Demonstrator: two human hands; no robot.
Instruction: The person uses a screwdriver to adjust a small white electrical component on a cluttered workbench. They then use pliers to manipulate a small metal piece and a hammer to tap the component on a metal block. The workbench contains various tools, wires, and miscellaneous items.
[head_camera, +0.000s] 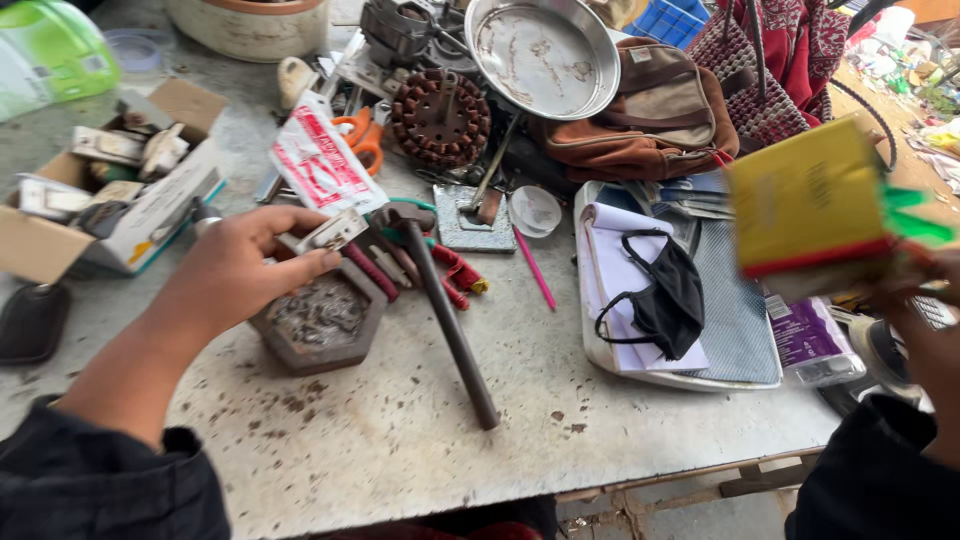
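Observation:
My left hand (235, 272) reaches over the workbench and pinches a small flat metal part (333, 231) between thumb and fingers, just above a hexagonal block (325, 320) with metal filings on top. A hammer (445, 310) with a dark handle lies right of the block. My right hand (925, 335) is at the right edge, holding up a yellow box (810, 200) with a red edge; the box is blurred and the fingers are mostly hidden behind it.
An open cardboard box (110, 190) of parts sits at left. A copper stator (440, 118), steel bowl (545, 55), brown bag (650, 115), red pliers (455, 270), pink pen (535, 268), notebook with black face mask (660, 295) crowd the grey table (400, 430).

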